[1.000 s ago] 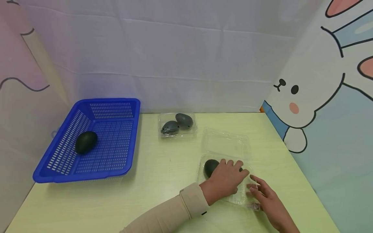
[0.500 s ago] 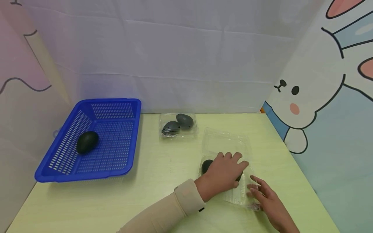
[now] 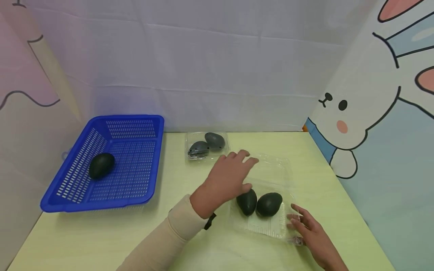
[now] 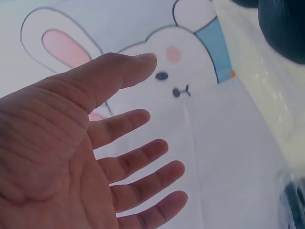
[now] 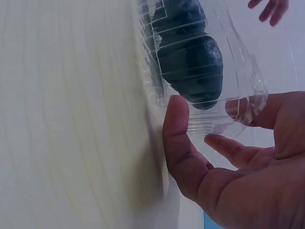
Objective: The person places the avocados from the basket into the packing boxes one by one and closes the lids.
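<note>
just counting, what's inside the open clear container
Two dark oval fruits lie side by side in the container. In the head view, the left hand hides part of one; what's under both can't be seen.

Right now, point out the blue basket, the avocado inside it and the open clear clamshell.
Blue basket [image 3: 127, 167], head view: bare mesh floor.
Avocado [image 3: 101, 165], head view: middle of skin.
Open clear clamshell [image 3: 266, 226], head view: bare base.
</note>
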The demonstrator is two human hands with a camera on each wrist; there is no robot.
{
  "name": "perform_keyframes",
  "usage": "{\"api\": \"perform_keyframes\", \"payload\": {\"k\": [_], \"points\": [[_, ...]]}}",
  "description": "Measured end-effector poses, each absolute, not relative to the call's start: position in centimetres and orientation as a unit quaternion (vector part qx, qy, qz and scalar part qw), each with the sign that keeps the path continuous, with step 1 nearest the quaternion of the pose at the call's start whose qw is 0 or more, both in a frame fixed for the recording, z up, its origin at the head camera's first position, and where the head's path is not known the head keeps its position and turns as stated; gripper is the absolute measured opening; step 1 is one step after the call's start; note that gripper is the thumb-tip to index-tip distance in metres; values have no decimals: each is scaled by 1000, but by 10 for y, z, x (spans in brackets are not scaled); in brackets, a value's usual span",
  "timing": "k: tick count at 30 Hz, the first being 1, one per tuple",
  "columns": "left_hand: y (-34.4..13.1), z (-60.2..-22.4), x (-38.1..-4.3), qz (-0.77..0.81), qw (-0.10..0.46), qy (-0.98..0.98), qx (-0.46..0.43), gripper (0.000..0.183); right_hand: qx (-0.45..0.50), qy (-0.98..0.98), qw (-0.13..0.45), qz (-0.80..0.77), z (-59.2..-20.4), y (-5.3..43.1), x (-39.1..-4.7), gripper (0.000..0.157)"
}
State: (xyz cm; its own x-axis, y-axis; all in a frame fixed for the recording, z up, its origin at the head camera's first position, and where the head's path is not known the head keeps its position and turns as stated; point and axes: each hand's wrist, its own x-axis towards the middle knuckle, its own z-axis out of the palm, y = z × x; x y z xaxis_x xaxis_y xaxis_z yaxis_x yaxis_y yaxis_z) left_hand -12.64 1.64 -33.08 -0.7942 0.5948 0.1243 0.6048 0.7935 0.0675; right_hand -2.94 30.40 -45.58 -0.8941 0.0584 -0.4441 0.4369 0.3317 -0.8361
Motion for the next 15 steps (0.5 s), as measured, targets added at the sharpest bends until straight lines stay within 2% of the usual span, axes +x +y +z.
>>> {"api": "perform_keyframes", "payload": {"k": [6, 15], "points": [[-20, -320, -133, -88, 39, -956, -277, 70, 149, 788, 160, -575, -455, 303, -27, 54], [-56, -314, -137, -104, 59, -963, -241, 70, 147, 792, 158, -571, -458, 305, -27, 55]]}}
